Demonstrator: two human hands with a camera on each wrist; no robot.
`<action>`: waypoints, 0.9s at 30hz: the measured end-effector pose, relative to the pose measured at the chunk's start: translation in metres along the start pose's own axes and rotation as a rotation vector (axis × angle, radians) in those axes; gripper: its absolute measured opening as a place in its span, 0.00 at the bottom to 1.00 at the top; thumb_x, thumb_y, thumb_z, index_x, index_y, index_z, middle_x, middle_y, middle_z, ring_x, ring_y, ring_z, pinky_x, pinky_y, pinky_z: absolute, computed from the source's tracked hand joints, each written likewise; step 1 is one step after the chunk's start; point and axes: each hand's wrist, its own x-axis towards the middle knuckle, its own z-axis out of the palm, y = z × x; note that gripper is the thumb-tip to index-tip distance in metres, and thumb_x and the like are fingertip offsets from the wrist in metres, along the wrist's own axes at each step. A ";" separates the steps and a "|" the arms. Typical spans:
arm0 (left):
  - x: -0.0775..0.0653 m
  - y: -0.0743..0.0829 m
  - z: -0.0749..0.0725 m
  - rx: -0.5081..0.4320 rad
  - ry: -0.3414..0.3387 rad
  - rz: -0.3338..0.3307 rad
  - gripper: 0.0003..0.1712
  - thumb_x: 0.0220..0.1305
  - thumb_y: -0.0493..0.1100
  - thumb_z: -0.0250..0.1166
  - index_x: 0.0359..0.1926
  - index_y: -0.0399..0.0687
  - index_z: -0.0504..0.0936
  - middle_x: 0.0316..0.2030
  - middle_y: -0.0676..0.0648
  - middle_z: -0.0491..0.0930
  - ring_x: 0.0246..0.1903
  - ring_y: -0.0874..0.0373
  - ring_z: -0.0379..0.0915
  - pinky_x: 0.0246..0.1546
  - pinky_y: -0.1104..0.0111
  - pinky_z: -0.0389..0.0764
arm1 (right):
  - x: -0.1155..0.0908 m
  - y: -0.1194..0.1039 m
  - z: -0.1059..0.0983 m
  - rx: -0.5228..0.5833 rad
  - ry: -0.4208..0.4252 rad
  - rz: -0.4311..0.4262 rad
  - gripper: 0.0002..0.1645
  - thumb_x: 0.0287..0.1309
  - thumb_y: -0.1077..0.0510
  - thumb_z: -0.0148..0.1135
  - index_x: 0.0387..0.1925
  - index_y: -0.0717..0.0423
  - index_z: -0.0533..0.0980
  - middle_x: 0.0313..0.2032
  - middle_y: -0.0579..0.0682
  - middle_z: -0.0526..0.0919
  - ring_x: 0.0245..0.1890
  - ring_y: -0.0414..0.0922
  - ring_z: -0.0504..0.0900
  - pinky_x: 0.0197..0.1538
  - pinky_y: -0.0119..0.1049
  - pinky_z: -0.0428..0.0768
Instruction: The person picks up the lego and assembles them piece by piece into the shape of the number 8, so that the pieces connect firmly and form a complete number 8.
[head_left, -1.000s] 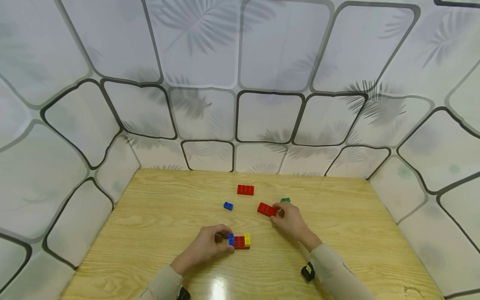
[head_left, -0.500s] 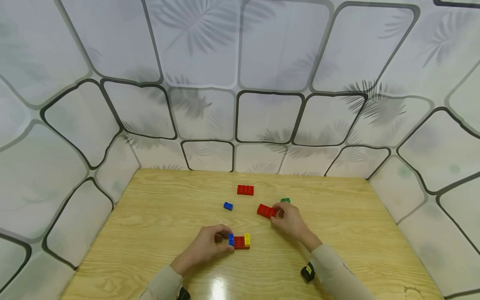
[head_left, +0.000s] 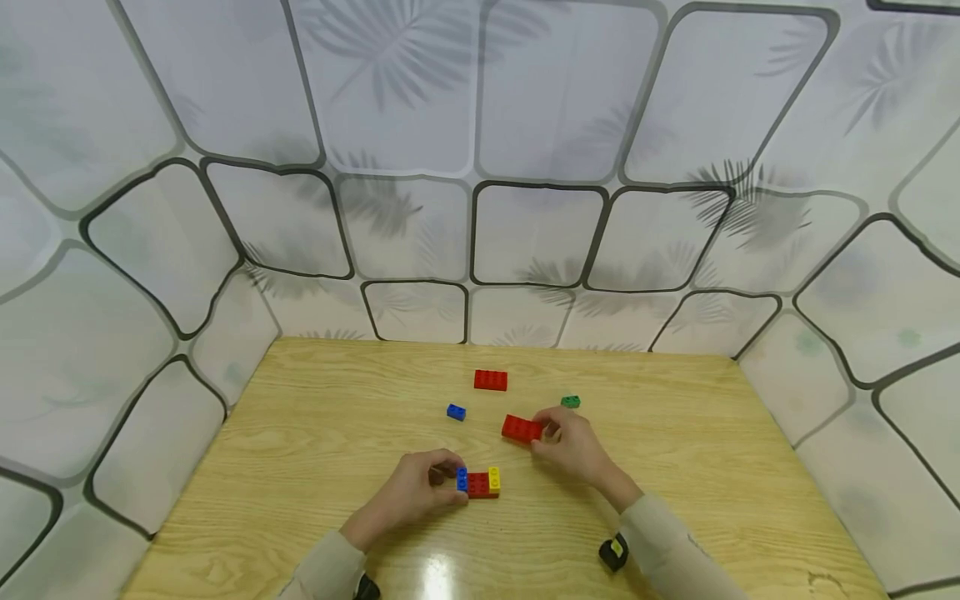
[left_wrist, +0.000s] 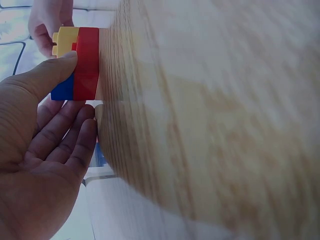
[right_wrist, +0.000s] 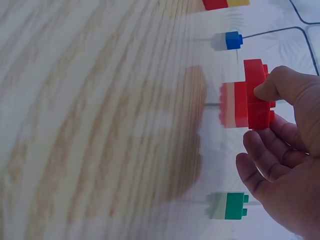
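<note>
My left hand (head_left: pixel 408 492) holds the left end of a small toy brick build (head_left: pixel 478 485), a red brick with a blue brick on its left end and a yellow one on its right. In the left wrist view the thumb presses the side of this red brick (left_wrist: pixel 89 65), with the other fingers behind. My right hand (head_left: pixel 576 446) pinches a long red brick (head_left: pixel 521 429) by its right end. From the right wrist view, this red brick (right_wrist: pixel 257 95) appears raised off the table, studs toward the palm.
Behind the hands lie another red brick (head_left: pixel 491 380), a small blue brick (head_left: pixel 456 412) and a small green brick (head_left: pixel 571 402). They rest on a wooden table (head_left: pixel 337 400), with patterned cloth walls (head_left: pixel 420 233) at its back and sides.
My right hand has shifted left and slightly nearer with the red brick, so more of the green brick shows. The left hand and its brick build have stayed put.
</note>
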 end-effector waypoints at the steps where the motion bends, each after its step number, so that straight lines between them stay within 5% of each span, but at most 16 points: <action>1: 0.000 0.000 0.000 -0.001 0.000 -0.002 0.22 0.62 0.48 0.79 0.54 0.46 0.86 0.48 0.52 0.87 0.49 0.55 0.83 0.51 0.62 0.86 | -0.001 -0.002 0.000 0.006 -0.004 -0.011 0.18 0.60 0.62 0.75 0.52 0.58 0.83 0.44 0.48 0.85 0.41 0.41 0.79 0.44 0.33 0.81; 19: 0.000 0.000 0.000 0.009 0.010 0.011 0.22 0.61 0.48 0.80 0.54 0.45 0.86 0.48 0.51 0.87 0.49 0.55 0.83 0.50 0.63 0.86 | -0.016 -0.025 0.001 0.089 -0.080 -0.155 0.18 0.61 0.59 0.74 0.53 0.54 0.83 0.45 0.46 0.85 0.43 0.46 0.81 0.44 0.31 0.79; 27: 0.000 0.001 0.000 0.005 0.006 0.006 0.22 0.62 0.48 0.80 0.54 0.45 0.86 0.48 0.52 0.87 0.49 0.55 0.83 0.51 0.61 0.86 | -0.021 -0.036 0.002 0.100 -0.124 -0.146 0.18 0.61 0.57 0.74 0.52 0.51 0.82 0.46 0.44 0.84 0.44 0.45 0.80 0.45 0.31 0.79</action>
